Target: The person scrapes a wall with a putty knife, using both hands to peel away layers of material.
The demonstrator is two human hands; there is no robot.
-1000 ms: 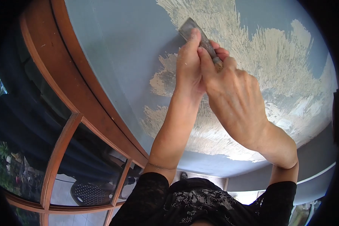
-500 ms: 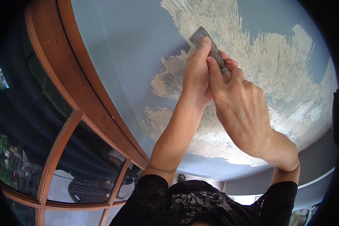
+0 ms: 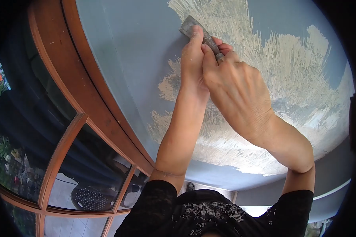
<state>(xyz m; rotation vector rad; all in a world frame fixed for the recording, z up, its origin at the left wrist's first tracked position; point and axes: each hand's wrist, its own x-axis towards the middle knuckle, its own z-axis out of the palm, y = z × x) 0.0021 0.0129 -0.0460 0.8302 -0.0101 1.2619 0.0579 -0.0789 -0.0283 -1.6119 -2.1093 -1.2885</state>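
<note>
Scraper (image 3: 194,29) blade edge against wall (image 3: 138,51), gripped by both hands, window frame (image 3: 87,98) near.

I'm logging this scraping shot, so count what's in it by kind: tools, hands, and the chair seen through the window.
Flat grey metal scraper blade pressed to the blue painted wall: 1
Bare hands: 2, the left hand and the right hand, both gripping the scraper
Dark perforated plastic chair beyond the brown wooden window frame: 1
Total: 4
</note>
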